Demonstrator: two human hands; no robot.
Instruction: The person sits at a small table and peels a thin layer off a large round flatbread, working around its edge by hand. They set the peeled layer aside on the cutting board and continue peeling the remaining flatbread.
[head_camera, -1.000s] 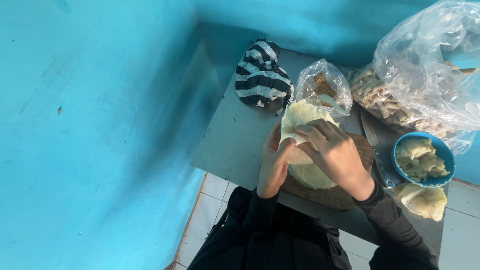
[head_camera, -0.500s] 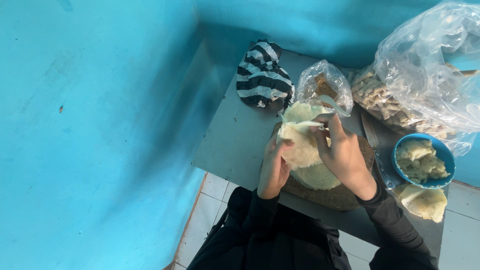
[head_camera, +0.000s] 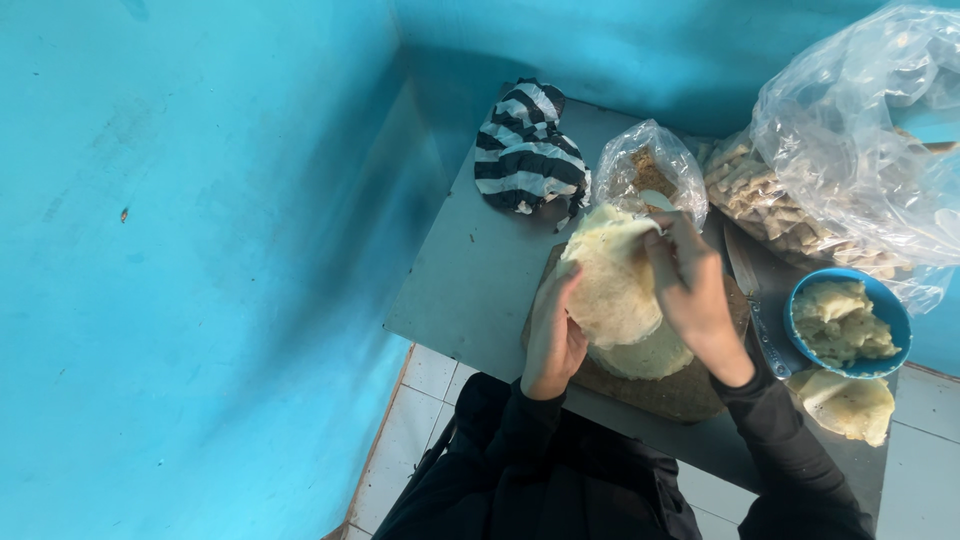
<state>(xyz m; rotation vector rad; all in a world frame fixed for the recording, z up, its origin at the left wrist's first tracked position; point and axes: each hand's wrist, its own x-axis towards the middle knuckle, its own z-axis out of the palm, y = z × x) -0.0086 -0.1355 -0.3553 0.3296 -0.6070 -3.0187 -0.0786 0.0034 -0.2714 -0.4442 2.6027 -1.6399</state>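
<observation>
Pale, floury flatbread (head_camera: 612, 280) — now lifted clear of the stack of flatbreads (head_camera: 645, 355) on the wooden board (head_camera: 690, 395); half a second back it was lower and partly folded between the hands, and a second ago it sat nearly on the stack. Judgement: one sheet has been peeled free and is being opened out.

Left hand (head_camera: 552, 335) supports the sheet's lower left edge, fingers curled up behind it. Right hand (head_camera: 695, 295) pinches the upper right edge, thumb on the near face. Sheet hangs between both hands, tilted, above the stack and apart from it.

Surroundings — grey table (head_camera: 470, 290); striped cloth (head_camera: 525, 150) at the back; small clear bag (head_camera: 650, 170) just behind the sheet; knife (head_camera: 752, 295) right of the board; blue bowl (head_camera: 848, 320) of pale filling; large plastic bag (head_camera: 850, 150) at far right.
</observation>
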